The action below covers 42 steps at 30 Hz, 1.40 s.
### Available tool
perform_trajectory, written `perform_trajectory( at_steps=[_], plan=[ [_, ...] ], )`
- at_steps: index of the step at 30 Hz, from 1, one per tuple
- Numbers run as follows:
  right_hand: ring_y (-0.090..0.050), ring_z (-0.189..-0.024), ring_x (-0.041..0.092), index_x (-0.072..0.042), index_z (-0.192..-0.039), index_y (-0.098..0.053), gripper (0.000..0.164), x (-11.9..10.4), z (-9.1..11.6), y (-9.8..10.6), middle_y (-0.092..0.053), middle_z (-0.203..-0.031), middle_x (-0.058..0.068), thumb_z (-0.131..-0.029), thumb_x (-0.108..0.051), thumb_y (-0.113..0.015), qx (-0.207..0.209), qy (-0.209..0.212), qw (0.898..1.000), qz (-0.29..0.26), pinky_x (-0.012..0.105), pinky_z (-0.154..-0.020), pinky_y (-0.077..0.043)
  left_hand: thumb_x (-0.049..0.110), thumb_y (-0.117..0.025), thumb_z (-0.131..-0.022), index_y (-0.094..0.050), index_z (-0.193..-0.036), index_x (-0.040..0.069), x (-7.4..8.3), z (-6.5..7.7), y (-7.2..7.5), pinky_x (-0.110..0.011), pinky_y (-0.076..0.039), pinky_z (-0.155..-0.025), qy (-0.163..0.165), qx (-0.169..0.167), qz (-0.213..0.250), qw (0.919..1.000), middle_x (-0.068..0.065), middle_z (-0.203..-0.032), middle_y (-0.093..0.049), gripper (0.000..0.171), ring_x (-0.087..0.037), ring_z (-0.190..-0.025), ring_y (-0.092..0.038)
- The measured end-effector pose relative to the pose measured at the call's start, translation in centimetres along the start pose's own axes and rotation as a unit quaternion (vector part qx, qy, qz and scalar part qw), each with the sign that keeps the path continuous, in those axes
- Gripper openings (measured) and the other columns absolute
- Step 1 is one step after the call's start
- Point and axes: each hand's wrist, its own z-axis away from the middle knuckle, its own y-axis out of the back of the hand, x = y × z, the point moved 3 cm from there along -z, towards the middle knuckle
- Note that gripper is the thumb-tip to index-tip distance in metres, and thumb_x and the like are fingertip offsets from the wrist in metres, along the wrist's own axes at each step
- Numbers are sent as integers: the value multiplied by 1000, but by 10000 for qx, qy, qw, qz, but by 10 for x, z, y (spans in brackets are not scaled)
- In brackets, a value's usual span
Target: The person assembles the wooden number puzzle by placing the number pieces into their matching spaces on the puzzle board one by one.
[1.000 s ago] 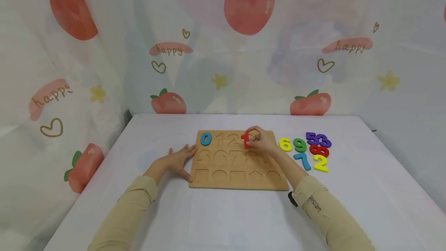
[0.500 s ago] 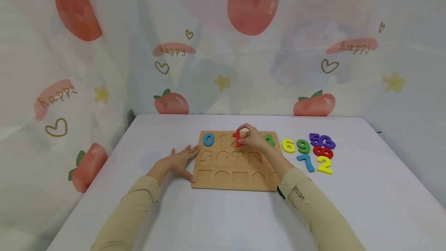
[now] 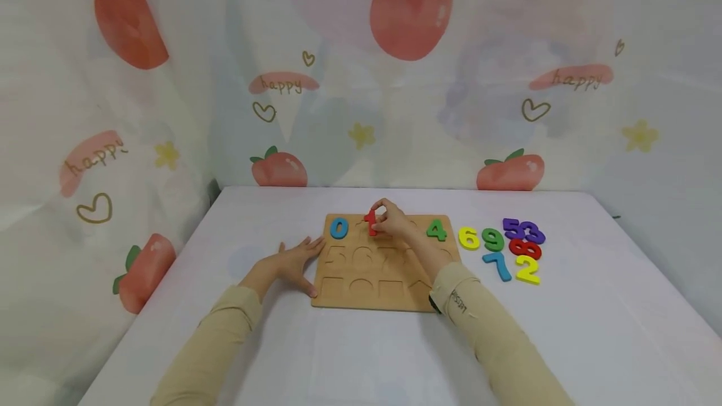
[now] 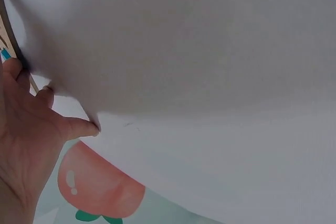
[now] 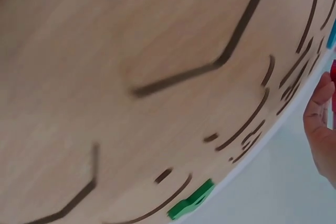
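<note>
A wooden puzzle board (image 3: 368, 268) with number and shape recesses lies on the white table. My right hand (image 3: 393, 222) pinches a red number 1 (image 3: 370, 223) upright over the board's top row, close to the 1 recess. In the right wrist view that hand (image 5: 321, 124) shows at the right edge, with only a sliver of the red piece visible. At the board's left edge my left hand (image 3: 290, 264) rests with fingers spread, touching the rim. A blue 0 (image 3: 339, 229) and a green 4 (image 3: 437, 230) sit in the top row's ends.
Right of the board lie a yellow 6 (image 3: 469, 238), green 9 (image 3: 493, 240), blue 7 (image 3: 497, 266), yellow 2 (image 3: 528, 270), red 8 (image 3: 525, 249), purple 5 (image 3: 512, 228) and purple 3 (image 3: 532, 232). A printed cloth backdrop (image 3: 361, 105) rises behind the table.
My right hand has carried the red 1 leftward along the top row, uncovering the green 4. My left hand keeps its place at the board's edge; the head view has shifted slightly.
</note>
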Motion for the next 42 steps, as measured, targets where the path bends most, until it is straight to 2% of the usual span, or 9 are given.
perform_trajectory(
  at_steps=[5, 8, 9, 12, 18, 24, 27, 36, 42],
  plan=[
    [-58, -74, 22, -9, -116, -48, 41, 25, -29, -11, -61, -84, 15, -82, -5, -71, -33, 319, 9995, -75, 32, -68, -56, 49, -83, -62, -11, -153, 15, 3, -3, -1, -76, 1, -103, 29, -57, -69, 10000, -2, -161, -4, 121, -32, -147, 0],
    [-56, -73, 23, -7, -119, -47, 41, 19, -28, -14, -60, -88, 17, -84, -2, -68, 62, 112, 9999, 52, 32, -67, -55, 49, -82, -63, -11, -153, 16, 4, -4, -1, -75, 0, -103, 42, -39, -93, 9999, -1, -161, -3, 120, -31, -148, 1],
    [-56, -76, 26, -3, -121, -46, 41, 8, -19, -14, -59, -92, 20, -85, 2, -65, 97, -207, 9996, 166, 35, -70, -56, 49, -83, -63, -11, -153, 16, 4, -5, -1, -75, 0, -103, 36, -18, -80, 10000, -1, -161, -3, 120, -31, -148, 0],
    [-57, -73, 26, -2, -120, -46, 39, 6, -16, -15, -59, -92, 20, -86, 4, -63, 92, -314, 9991, 268, 34, -68, -55, 47, -83, -63, -12, -153, 15, 4, -5, -1, -75, 1, -103, 21, 27, -28, 10000, -2, -161, -4, 119, -31, -147, 0],
    [-60, -64, 23, -8, -116, -48, 44, 67, -73, -27, -62, -82, 13, -80, -7, -74, -68, 380, 9987, 339, 31, -58, -54, 46, -83, -63, -11, -153, 16, 4, 0, -2, -74, 5, -103, 69, 5, 145, 9999, -2, -161, -3, 120, -31, -147, 2],
    [-57, -69, 21, -7, -115, -50, 49, 108, -119, -40, -62, -88, 12, -78, -20, -78, 142, 572, 9922, 1102, 29, -58, -52, 45, -84, -63, -11, -153, 15, 2, 2, 0, -74, 6, -103, 143, 97, 91, 9998, -2, -161, -3, 119, -31, -148, 2],
    [-56, -74, 23, -3, -114, -53, 47, 122, -127, -46, -62, -94, 14, -79, -23, -77, 344, 503, 9872, 1477, 30, -61, -51, 45, -83, -63, -11, -153, 14, 2, 2, -1, -75, 6, -103, 90, 34, 113, 9999, -2, -161, -3, 119, -31, -147, 2],
    [-56, -87, 22, 0, -122, -57, 60, 145, -139, -53, -64, -108, 13, -79, -37, -75, 681, 640, 9802, 1749, 27, -72, -49, 45, -84, -63, -11, -153, 15, 2, 1, -2, -74, 5, -104, 103, 71, 77, 9999, -3, -161, -4, 119, -32, -147, 1],
    [-54, -117, 28, -13, -140, -46, 80, 186, -176, -60, -56, -132, 12, -73, -42, -79, 882, 861, 9723, 1987, 37, -98, -46, 44, -83, -64, -11, -153, 14, 4, 1, -1, -75, 4, -103, 84, 65, 59, 9999, -5, -161, -4, 119, -33, -147, 0]
  ],
)
